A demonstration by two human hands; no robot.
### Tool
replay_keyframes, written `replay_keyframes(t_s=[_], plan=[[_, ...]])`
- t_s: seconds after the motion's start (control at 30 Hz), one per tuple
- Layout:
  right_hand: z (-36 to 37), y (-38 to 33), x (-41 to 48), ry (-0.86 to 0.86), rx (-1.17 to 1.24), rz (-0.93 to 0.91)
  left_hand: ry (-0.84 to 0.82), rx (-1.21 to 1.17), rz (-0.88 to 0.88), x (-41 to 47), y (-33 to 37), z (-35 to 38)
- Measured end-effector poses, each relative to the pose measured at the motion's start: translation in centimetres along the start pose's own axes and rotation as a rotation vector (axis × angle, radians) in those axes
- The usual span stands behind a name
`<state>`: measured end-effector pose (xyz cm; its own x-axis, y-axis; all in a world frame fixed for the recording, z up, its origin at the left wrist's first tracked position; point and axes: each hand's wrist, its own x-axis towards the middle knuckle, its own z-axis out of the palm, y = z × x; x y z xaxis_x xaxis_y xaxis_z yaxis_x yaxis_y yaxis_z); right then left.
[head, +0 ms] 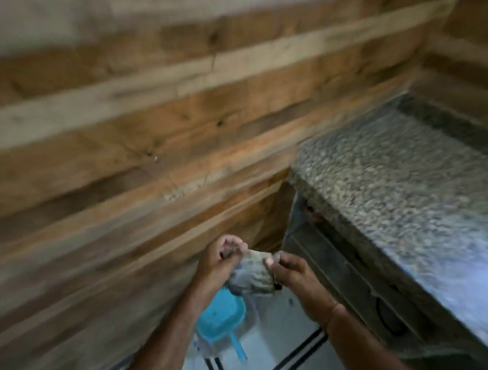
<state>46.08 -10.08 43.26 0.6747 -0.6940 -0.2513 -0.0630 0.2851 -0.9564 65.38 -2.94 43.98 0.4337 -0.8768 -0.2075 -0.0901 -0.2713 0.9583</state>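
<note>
A grey, crumpled cloth (252, 277) hangs between my two hands, low in the middle of the view. My left hand (218, 260) grips its upper left corner with curled fingers. My right hand (291, 272) pinches its right edge between thumb and fingers. Both hands are held in the air above the floor, close to the wooden wall. The picture is blurred, so the cloth's detail is unclear.
A wall of horizontal wooden planks (116, 151) fills the left and top. A speckled granite counter (398, 177) juts out at right, with a metal cabinet front (348, 279) below. A blue plastic dustpan (220, 319) lies on the white tiled floor (281, 358) under my hands.
</note>
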Motion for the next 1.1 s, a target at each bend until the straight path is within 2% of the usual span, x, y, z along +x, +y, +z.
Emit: replay_keyframes(t_s=[0.17,0.23,0.33,0.47,0.6,0.73,0.87,0.97,1.1], plan=[[-1.1,-9.2,-4.9,0.242,0.180,-0.102,-0.100,-0.173,-0.108,-2.2,8.4,4.8],[-2.1,-11.4,-6.7,0.306,0.260,-0.137,-0.096,-0.181,-0.078,-1.6,10.9,6.7],[-4.0,-13.4,-9.5,0.369,0.347,-0.145,-0.194,-0.120,0.058,-1.0,15.2,10.2],[-8.3,-13.6,-12.0,0.647,0.067,-0.265,-0.234,-0.041,0.141,-0.8,17.9,15.5],[-13.3,-12.7,-14.7,0.791,-0.089,-0.307,-0.406,0.070,0.135,-1.4,17.0,21.7],[-19.3,-10.0,-16.9,0.849,-0.063,-0.253,-0.424,0.147,0.199,-0.7,15.7,28.7],[-25.5,-7.4,-18.1,0.889,-0.044,-0.134,-0.529,0.277,0.133,1.2,14.5,35.5],[-29.9,-5.0,-18.0,0.898,-0.196,-0.033,-0.621,0.438,0.142,2.9,12.6,40.3],[-32.4,-3.2,-17.4,0.884,-0.443,0.136,-0.569,0.578,0.206,4.0,10.1,43.1]])
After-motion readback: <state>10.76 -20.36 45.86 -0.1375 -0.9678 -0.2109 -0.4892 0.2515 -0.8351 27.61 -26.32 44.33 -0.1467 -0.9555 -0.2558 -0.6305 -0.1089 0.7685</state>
